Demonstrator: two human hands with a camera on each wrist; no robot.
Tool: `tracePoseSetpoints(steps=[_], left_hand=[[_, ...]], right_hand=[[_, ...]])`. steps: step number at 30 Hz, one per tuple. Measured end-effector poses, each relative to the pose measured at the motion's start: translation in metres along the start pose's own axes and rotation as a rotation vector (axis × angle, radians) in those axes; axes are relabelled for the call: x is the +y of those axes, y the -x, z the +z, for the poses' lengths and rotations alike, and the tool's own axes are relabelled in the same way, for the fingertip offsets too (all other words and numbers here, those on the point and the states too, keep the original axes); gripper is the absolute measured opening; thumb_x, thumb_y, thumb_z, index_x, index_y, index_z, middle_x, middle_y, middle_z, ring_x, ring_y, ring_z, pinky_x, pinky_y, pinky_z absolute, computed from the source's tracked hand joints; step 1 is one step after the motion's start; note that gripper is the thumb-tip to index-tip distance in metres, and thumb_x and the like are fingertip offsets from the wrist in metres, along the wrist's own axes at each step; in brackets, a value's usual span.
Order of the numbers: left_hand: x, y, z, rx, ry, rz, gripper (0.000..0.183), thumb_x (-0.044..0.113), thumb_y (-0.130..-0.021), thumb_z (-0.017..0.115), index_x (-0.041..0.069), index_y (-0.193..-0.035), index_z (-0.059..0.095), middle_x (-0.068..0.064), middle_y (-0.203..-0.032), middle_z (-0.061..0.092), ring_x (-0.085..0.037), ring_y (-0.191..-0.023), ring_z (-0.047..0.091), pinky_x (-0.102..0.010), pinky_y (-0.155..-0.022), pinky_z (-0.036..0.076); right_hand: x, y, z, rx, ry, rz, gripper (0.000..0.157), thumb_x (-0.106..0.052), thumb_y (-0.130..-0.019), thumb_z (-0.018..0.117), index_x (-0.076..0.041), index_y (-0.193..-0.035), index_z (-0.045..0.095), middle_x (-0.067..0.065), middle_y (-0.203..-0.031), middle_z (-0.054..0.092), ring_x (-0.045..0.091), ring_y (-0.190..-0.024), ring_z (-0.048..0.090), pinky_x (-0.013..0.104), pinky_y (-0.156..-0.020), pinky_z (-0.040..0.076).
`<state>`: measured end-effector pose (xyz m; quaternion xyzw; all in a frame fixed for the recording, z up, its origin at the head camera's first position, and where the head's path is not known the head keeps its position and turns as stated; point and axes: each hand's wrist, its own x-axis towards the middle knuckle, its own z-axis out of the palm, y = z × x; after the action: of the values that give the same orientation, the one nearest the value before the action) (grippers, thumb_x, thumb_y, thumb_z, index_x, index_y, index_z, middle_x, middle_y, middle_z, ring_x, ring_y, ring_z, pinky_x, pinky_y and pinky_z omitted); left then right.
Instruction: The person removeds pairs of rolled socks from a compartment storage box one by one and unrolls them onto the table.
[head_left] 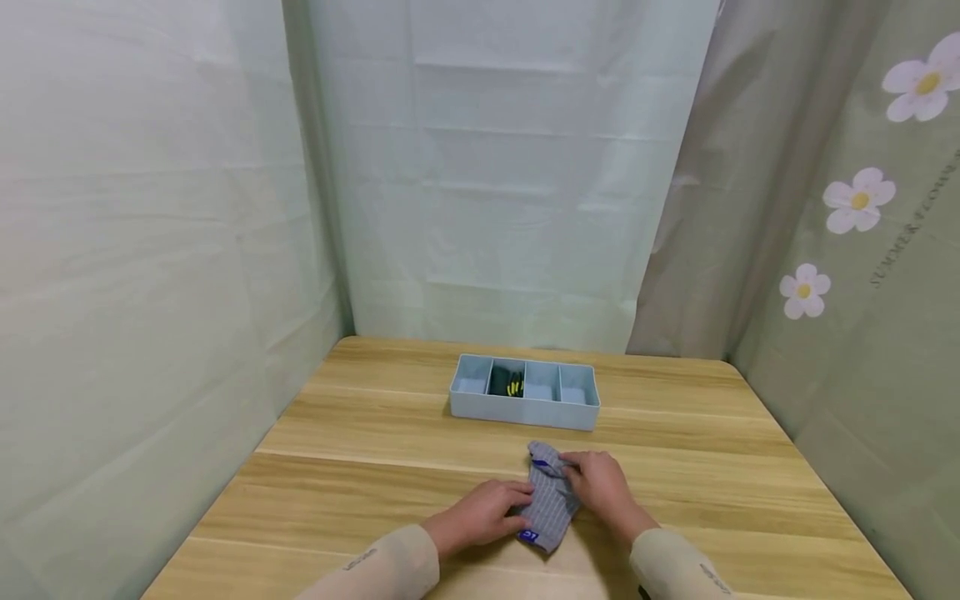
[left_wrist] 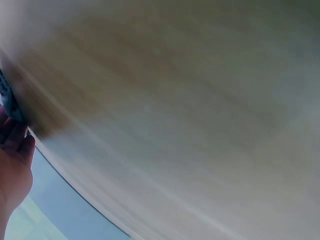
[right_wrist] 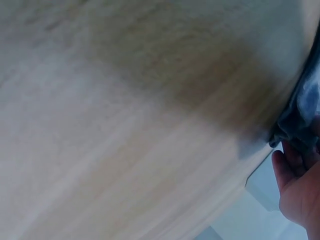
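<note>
A grey sock point(head_left: 553, 500) with pale stripes and a blue label lies on the wooden table, its upper end bunched or folded over. At the sock's left edge, my left hand point(head_left: 489, 512) rests with extended fingers touching the fabric. My right hand point(head_left: 602, 483) pinches the fabric near the upper right side. The left wrist view catches only a dark edge of the sock point(left_wrist: 10, 100) by the fingers. In the right wrist view, bunched sock fabric point(right_wrist: 300, 110) sits at the right hand's fingertips, partly cut off by the frame.
Beyond the sock stands a light blue divided box point(head_left: 523, 408). Its second compartment from the left holds a dark folded item with yellow marks point(head_left: 506, 382). Pale curtains point(head_left: 517, 183) hang behind the wooden table point(head_left: 360, 433) and along both sides.
</note>
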<state>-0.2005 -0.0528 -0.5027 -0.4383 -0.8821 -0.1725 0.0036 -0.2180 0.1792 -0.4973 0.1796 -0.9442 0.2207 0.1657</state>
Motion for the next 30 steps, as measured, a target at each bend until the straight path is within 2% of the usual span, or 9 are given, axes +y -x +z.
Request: tracePoseSetpoints(steps=[6,10,15,20,25,27,30], left_hand=[[-0.003,0.001,-0.003,-0.044,0.005,-0.013,0.038,0.028,-0.094,0.07,0.006,-0.124,0.068,-0.005,-0.134,0.062,-0.015,-0.122,0.058,-0.028,-0.102,0.044],[-0.002,0.003,-0.004,-0.051,-0.014,0.013,0.038,0.03,-0.094,0.069,0.006,-0.123,0.069,-0.005,-0.133,0.063,-0.014,-0.121,0.059,-0.028,-0.1,0.046],[-0.002,0.004,-0.004,-0.062,-0.009,0.017,0.039,0.032,-0.094,0.069,0.006,-0.124,0.069,-0.003,-0.133,0.063,-0.012,-0.121,0.058,-0.027,-0.1,0.046],[-0.002,0.002,-0.005,-0.074,-0.005,0.011,0.04,0.032,-0.094,0.069,0.006,-0.124,0.07,-0.002,-0.134,0.062,-0.012,-0.122,0.058,-0.028,-0.101,0.045],[-0.003,0.003,-0.005,-0.053,-0.018,0.039,0.039,0.031,-0.093,0.07,0.005,-0.122,0.07,-0.004,-0.133,0.063,-0.012,-0.121,0.058,-0.027,-0.1,0.045],[-0.003,0.003,-0.005,-0.052,-0.017,0.042,0.039,0.031,-0.094,0.07,0.005,-0.123,0.07,-0.004,-0.133,0.063,-0.013,-0.121,0.058,-0.028,-0.101,0.045],[-0.004,0.003,-0.006,-0.051,-0.01,0.045,0.039,0.031,-0.094,0.069,0.005,-0.123,0.07,-0.005,-0.133,0.063,-0.013,-0.121,0.058,-0.029,-0.101,0.046]], right_hand=[[0.0,-0.006,-0.007,-0.076,-0.076,0.117,0.015,-0.008,-0.083,0.074,-0.006,-0.096,0.079,0.007,-0.093,0.075,0.029,-0.089,0.07,0.047,-0.08,0.054],[0.002,-0.009,-0.01,-0.112,-0.112,0.184,0.013,-0.009,-0.083,0.074,-0.007,-0.095,0.079,0.006,-0.093,0.075,0.027,-0.09,0.069,0.046,-0.081,0.053],[0.005,-0.011,-0.011,-0.102,-0.075,0.193,0.012,-0.008,-0.085,0.072,-0.005,-0.095,0.076,0.007,-0.093,0.073,0.03,-0.089,0.068,0.048,-0.081,0.053],[0.011,-0.011,-0.004,-0.005,-0.011,0.177,0.014,-0.009,-0.084,0.075,-0.005,-0.097,0.072,0.011,-0.094,0.072,0.032,-0.087,0.067,0.049,-0.076,0.053],[0.014,-0.01,0.001,0.119,0.033,0.015,0.014,-0.003,-0.079,0.079,-0.008,-0.091,0.074,0.008,-0.095,0.067,0.03,-0.089,0.065,0.048,-0.077,0.054],[0.014,-0.01,0.001,0.112,0.047,-0.048,0.009,-0.004,-0.081,0.078,-0.008,-0.09,0.075,0.005,-0.092,0.068,0.027,-0.088,0.064,0.046,-0.078,0.054],[0.013,-0.008,0.0,0.042,0.053,-0.067,0.012,-0.013,-0.087,0.075,-0.005,-0.096,0.077,0.005,-0.093,0.07,0.026,-0.088,0.065,0.045,-0.079,0.054]])
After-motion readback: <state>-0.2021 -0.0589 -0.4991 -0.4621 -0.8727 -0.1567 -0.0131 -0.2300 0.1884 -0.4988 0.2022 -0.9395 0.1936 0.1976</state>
